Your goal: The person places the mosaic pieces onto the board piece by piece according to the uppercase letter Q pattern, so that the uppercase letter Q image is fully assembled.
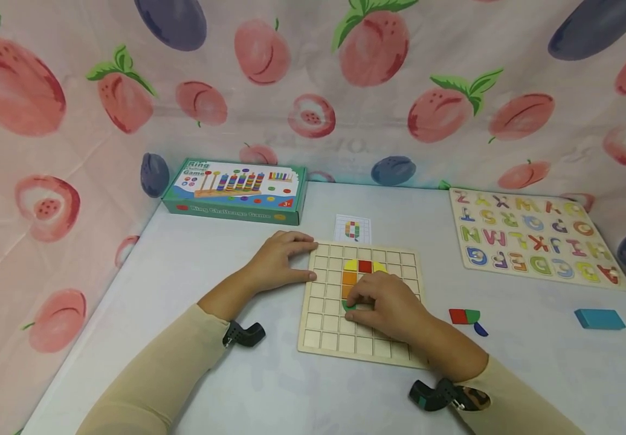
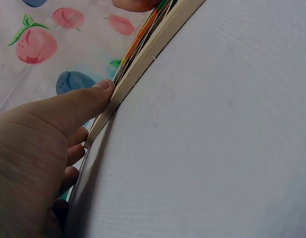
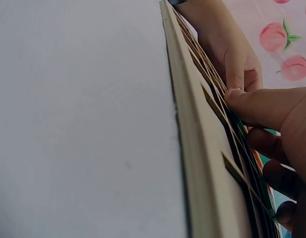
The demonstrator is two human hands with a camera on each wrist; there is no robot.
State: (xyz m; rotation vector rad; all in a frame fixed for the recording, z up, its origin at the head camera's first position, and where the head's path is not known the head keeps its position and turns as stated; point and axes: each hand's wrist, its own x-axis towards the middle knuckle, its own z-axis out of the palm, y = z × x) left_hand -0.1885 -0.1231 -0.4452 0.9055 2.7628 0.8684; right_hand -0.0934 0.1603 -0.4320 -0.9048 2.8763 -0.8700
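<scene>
A wooden grid board lies on the table. My left hand rests at its upper left edge, fingers and thumb extended; in the left wrist view the thumb touches the board's side. Over the board's middle, my right hand has thumb and forefinger bent about a green rounded-corner piece in a cell. Above that piece sit an orange square, a yellow corner piece and a red square. The right hand hides the cells beneath it.
A printed pattern card lies behind the board. Right of it are a red square, a green corner piece and a blue piece. Farther out are a blue block, a letter puzzle and a game box.
</scene>
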